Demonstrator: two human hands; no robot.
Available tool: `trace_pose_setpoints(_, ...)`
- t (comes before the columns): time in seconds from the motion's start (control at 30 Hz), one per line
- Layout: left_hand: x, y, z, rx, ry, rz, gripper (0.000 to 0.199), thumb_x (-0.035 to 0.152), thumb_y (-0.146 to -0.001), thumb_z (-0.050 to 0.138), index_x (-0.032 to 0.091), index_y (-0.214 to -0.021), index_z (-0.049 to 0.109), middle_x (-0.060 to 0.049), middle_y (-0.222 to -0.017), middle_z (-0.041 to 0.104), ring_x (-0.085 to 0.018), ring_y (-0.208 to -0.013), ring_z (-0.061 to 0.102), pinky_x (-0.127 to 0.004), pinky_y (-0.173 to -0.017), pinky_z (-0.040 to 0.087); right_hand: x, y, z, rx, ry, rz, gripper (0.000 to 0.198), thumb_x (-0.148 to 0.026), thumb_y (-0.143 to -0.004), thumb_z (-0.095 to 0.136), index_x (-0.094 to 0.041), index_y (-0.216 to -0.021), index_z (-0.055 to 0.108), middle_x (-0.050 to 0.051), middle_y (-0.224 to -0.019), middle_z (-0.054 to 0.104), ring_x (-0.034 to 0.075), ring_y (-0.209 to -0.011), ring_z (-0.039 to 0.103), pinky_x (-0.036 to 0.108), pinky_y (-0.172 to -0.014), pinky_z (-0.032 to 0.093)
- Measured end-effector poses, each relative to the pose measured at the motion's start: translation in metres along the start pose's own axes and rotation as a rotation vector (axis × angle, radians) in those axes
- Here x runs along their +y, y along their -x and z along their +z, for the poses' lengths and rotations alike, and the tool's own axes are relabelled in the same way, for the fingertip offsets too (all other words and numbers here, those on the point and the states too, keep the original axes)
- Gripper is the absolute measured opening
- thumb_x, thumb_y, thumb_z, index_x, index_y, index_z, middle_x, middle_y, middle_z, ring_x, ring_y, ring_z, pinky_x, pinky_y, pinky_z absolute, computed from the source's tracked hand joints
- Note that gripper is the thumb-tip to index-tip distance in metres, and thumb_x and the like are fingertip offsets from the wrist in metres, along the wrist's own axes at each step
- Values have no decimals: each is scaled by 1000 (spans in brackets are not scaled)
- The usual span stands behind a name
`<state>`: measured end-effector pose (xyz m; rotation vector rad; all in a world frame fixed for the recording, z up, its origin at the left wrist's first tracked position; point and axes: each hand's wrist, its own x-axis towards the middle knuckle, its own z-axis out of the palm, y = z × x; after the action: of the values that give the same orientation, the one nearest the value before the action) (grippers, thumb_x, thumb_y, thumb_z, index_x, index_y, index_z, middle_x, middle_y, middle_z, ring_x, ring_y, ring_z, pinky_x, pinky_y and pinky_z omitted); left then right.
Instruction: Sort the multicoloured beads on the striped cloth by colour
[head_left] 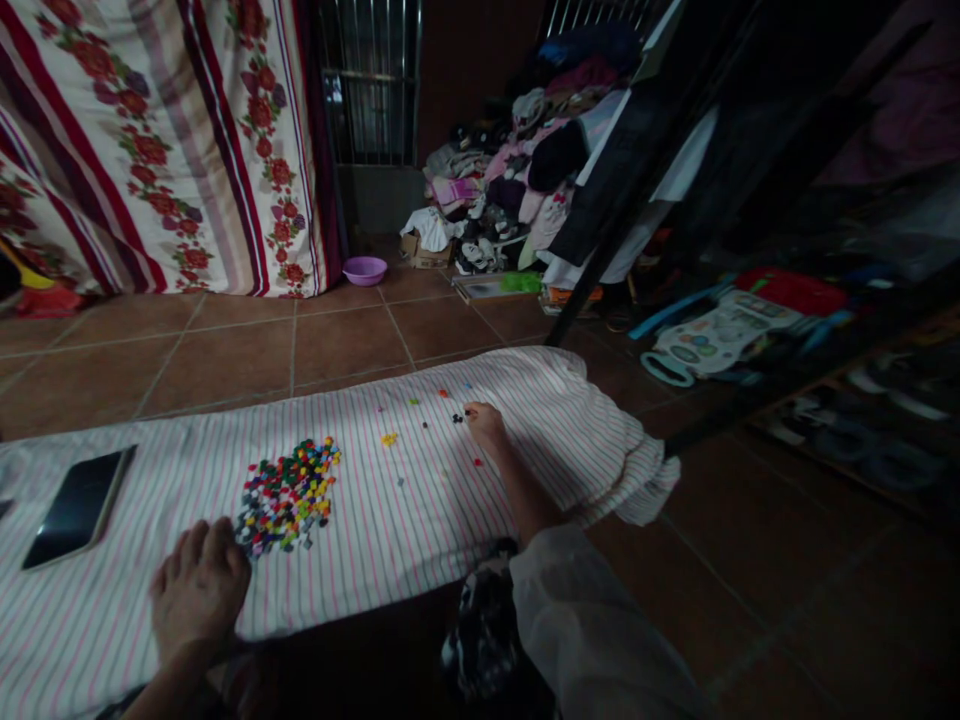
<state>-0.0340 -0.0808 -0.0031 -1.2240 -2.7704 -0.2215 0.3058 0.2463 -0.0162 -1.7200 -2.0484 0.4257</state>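
My left hand [199,585] lies palm down on the striped cloth [367,560], its fingers stretched out and touching the near left edge of a pile of small multicoloured beads [289,495]. Farther right, my right hand [486,428] is closed in a pinch low over the cloth, with a small black bead [469,411] at its fingertips. Beside those fingertips lie a few black beads [458,418]. A yellow cluster [388,439], a red bead [478,462], a green bead [414,401] and an orange-red group [442,393] are spread around, apart from one another.
A dark-screened tablet or phone [79,507] rests on the cloth at left. Beyond are the tiled floor [337,340], a purple basin [364,270], a floral curtain [172,150] and heaped clothes [517,170]. A dark slanting post [600,255] rises at the cloth's far right.
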Motion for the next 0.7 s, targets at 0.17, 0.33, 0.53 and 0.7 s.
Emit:
trace_pose_setpoints(0.17,1,0,-1,-8,-7,-7,49,35,-95,28,19,-132,54,-15,-142,53,-30,-134,48,-47,-111,36,-6,-1,3,-46,9,-28,40,-4,-81,47,-18,-104,78,9,-106,76,17,-102,68,23,-91,47)
trace_pose_setpoints(0.33,1,1,-1,16,-21,18,48,35,-96,26,18,-130,56,-16,-141,54,-30,-134,47,-47,-110,36,-8,5,7,-38,-5,-49,42,-5,-82,46,-19,-106,77,8,-107,75,17,-103,67,23,-91,47)
trace_pose_setpoints(0.53,3,2,-6,9,-49,41,50,34,-97,22,15,-130,55,-18,-142,53,-32,-132,49,-48,-109,38,-7,9,4,-51,-15,-59,42,-5,-86,43,-13,-114,74,13,-114,73,18,-109,66,24,-97,45)
trace_pose_setpoints(0.7,6,2,-10,-19,-57,27,50,33,-97,21,16,-131,54,-16,-142,54,-30,-132,50,-46,-109,38,-9,8,7,-59,-51,-32,44,-2,-85,45,-16,-115,73,11,-115,73,17,-110,66,23,-95,47)
